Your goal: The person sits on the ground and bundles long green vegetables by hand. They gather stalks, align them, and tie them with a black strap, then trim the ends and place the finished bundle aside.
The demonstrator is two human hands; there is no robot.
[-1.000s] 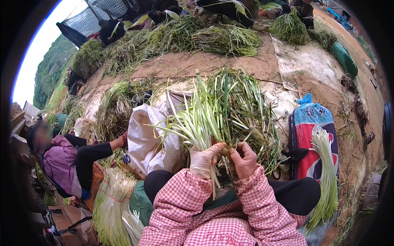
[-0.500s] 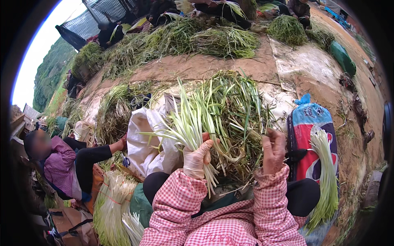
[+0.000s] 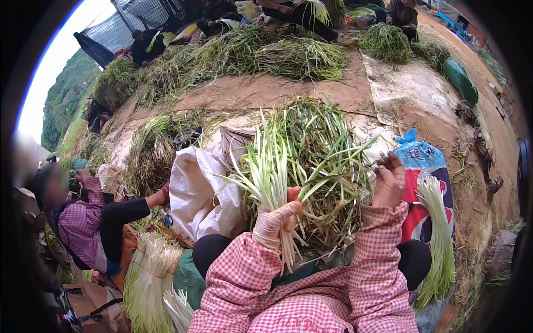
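Observation:
A bunch of pale green chives (image 3: 270,172) stands upright in my left hand (image 3: 276,222), which wears a thin, pale glove. Its fingers wrap round the lower stalks, and the whitish ends stick out below. My right hand (image 3: 390,180) is raised apart from the bunch, its dirty fingers bent and partly spread; nothing shows plainly in them. Between and beyond both hands lies a loose heap of untrimmed chives (image 3: 316,133), green mixed with dry brown leaves. A few bent leaves arch from beside my left hand toward the right one.
A white sack (image 3: 202,191) lies left of the heap. Cleaned chives (image 3: 436,238) rest on a red and dark bag (image 3: 413,194) at the right. Tied bundles (image 3: 150,283) stand at lower left, near a seated person (image 3: 83,227). More chive piles (image 3: 302,57) and people line the far side.
My right hand has risen, moved slightly right, away from the heap, and its fingers have loosened. My left hand has shifted slightly right with the bunch. The person at left has raised a hand.

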